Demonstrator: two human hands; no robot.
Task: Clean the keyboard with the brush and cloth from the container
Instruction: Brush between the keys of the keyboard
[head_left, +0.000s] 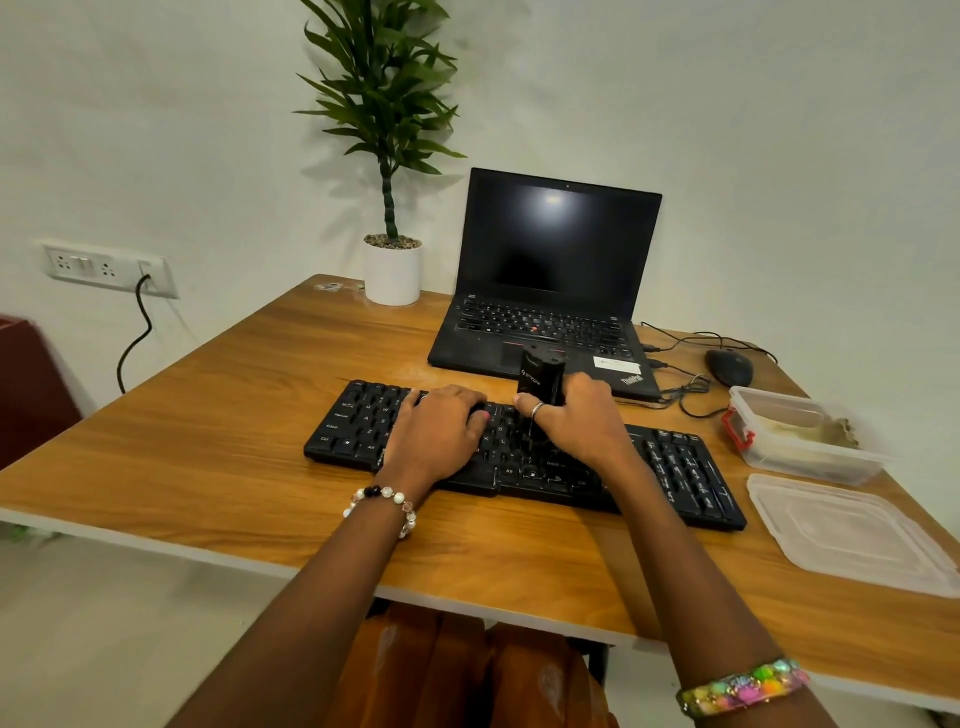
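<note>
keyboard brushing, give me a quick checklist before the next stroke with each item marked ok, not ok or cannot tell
1. Brush gripped: ok, the right hand is curled round its black body, held upright.
2. Keyboard steadied: ok, the left hand rests flat on its left half.
3. Bristles touching the keys: cannot tell, the brush's lower end is dark against the keys.
4. Cloth ready: ok, it lies in the open container to the right.
5. Lid out of the way: ok, it lies on the table near the keyboard's right end.
6. Keys already clean: cannot tell.
</note>
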